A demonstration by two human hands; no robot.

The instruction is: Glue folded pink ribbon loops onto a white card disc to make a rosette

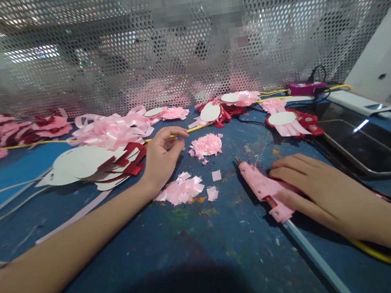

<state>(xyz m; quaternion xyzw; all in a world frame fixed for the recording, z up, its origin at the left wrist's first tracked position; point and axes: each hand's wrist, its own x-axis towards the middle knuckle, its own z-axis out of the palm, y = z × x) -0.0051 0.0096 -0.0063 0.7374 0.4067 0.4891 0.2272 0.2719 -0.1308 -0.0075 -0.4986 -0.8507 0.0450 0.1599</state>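
Head view: right hand (320,191) flat on glue gun (260,183), left hand (162,158) pinched, contents unclear; nozzle may scorch paper scraps (182,190).

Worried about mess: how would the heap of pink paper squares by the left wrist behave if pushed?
The heap of pink squares looks thin and light, so it would probably scatter, not slide whole; a stray square already lies apart. Single squares likely flop and resist pinching off the table.
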